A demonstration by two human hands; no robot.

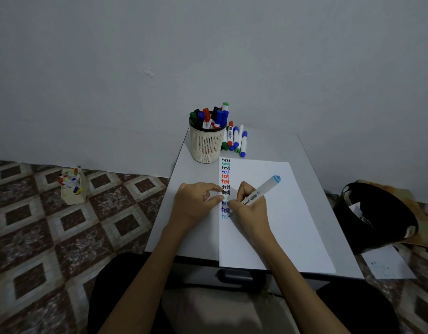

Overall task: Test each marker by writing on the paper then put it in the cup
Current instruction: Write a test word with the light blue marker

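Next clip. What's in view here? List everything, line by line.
table: one, pale grey, against the wall
paper: one, white, on the table
"test" words: one column, black, green, blue, red, paper's left edge
cup: one, cream mesh, table's far side, full of markers
loose markers: about six, blue, red, green caps, right of the cup
box: one, beige, floor left, holding more markers
black bag: one, floor right
sheet: one, white, floor beside the bag
left hand: fingers curled, at the paper's left edge; contents unclear
right hand: grips a white marker, light-blue end, tip down at the paper
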